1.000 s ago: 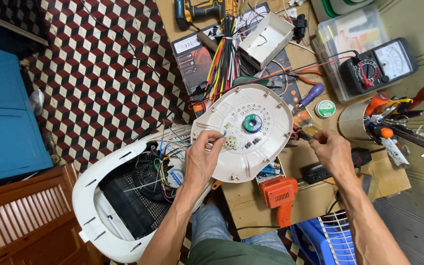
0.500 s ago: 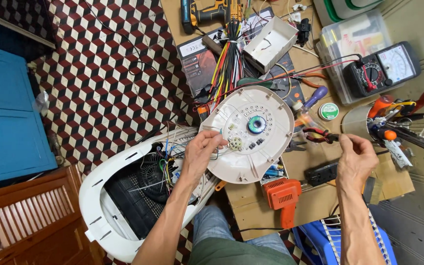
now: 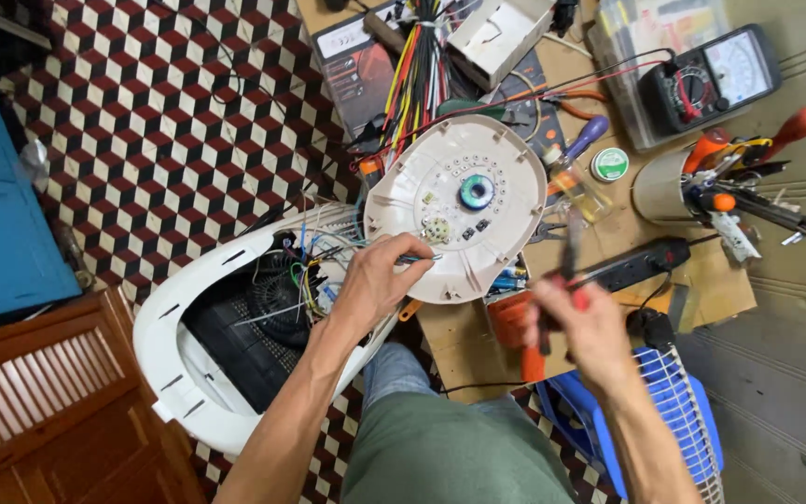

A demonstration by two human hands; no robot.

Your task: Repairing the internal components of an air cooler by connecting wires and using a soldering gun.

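— What are your hands doing, seen from the head camera?

— My left hand (image 3: 377,280) is resting on the near rim of the round white housing plate (image 3: 464,201), its fingers (image 3: 412,264) pinched together on a thin wire or probe at the plate's edge. The plate is lying tilted on the near left part of the counter (image 3: 464,345), partly over the open white fan base (image 3: 198,345), which is sitting on the checkered floor (image 3: 142,121) with its wiring showing.

— And the right?

— My right hand (image 3: 578,322) is hanging above the counter's near edge, its fingers wrapped tight around the red handles of a pair of pliers (image 3: 571,252), whose tips are pointing up toward the plate. It is blurred, so I cannot tell how the tips are standing.

— What is lying around?

— A black power strip (image 3: 636,263) is lying just beyond my right hand, an orange tool (image 3: 513,322) just beside it, a multimeter (image 3: 711,79) far back, and a bundle of coloured wires (image 3: 417,75) behind the plate.
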